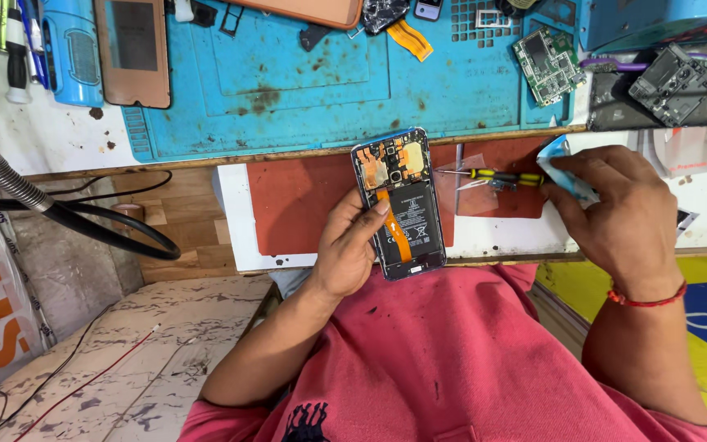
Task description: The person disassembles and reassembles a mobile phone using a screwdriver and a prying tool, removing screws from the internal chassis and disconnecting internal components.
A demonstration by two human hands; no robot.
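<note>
Left hand (345, 250): fingers closed on the lower left edge of the opened phone (400, 200), thumb laid across its orange flex strip. Phone back removed, long axis running 12 to 6 o'clock, resting on the red mat (296, 200). Right hand (615, 209): fingers pinched together on a yellow-and-black screwdriver (497, 176) and a light-blue cloth or packet (566, 172). Screwdriver axis runs 3 to 9 o'clock, tip just short of the phone's right edge. Beyond, at 12 o'clock: blue work mat (288, 74), green circuit board (548, 65).

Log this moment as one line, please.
left hand: holds opened phone | right hand: grips screwdriver | under: red mat
</note>
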